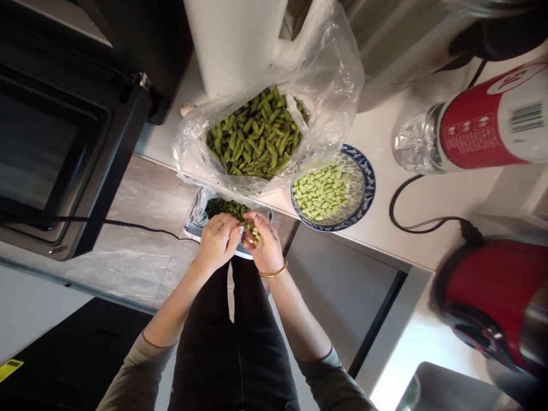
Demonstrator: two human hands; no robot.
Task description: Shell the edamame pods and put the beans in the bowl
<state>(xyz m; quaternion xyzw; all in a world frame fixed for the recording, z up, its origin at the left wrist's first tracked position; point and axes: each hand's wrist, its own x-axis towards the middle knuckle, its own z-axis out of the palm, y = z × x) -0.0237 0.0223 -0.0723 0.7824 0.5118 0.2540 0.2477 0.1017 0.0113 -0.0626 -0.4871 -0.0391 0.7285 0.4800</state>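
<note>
My left hand pinches one end of a green edamame pod. Against it, my right hand is closed round the pod's other end, with several shelled beans showing in its curled fingers. Beneath both hands, a bin on the floor holds dark green empty-looking pods. On the counter beyond, a clear plastic bag lies open, full of whole edamame pods. To its right, a blue-and-white patterned bowl contains many shelled green beans.
A black oven-like appliance stands at left, its cable crossing near the bin. Along the counter at right are a bottle with a red label, a black power cord and a red appliance. The counter's front edge runs behind my hands.
</note>
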